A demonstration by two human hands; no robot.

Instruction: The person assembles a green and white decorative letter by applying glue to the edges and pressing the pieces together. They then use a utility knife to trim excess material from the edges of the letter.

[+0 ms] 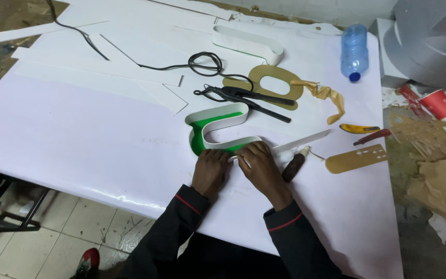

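Head view: both hands press the white plastic strip wall onto the green curved letter-shaped panel (202, 135) on the table (78, 129). The left hand (210, 170) lies flat, fingers closed down on the strip; the right hand (261, 168) pinches its end. Holding it well likely means steady, even pressure along the edge. One dark-handled tool (294, 165) lies just right of the fingers; one blue plastic bottle (354, 50) lies far beyond.

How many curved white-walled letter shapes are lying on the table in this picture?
2. One white-walled shape with a green base lies at the centre, with the left hand and right hand at its near end. A second white shape lies at the far edge. Others may be hidden.
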